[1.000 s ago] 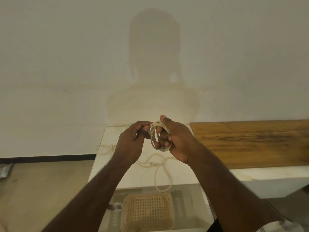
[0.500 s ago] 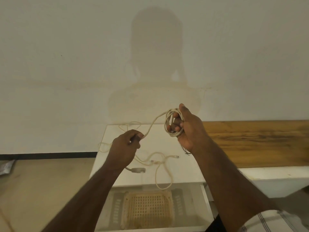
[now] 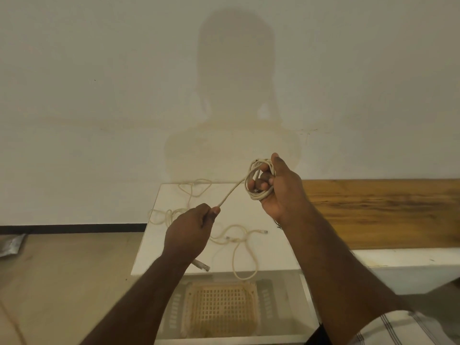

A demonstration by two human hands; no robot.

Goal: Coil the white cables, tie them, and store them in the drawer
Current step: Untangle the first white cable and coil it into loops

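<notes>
My left hand has pulled away from my right hand, pinching the cable taut while right grips the coil above the surface, so there's slack for another wrap, w/ the drawer open below.

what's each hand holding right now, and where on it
The right hand grips the small coil of white cable through its loops; the left hand pinches the same cable's straight run below the coil.

Striped sleeve cut by lower edge; cable plug blurred.
</notes>
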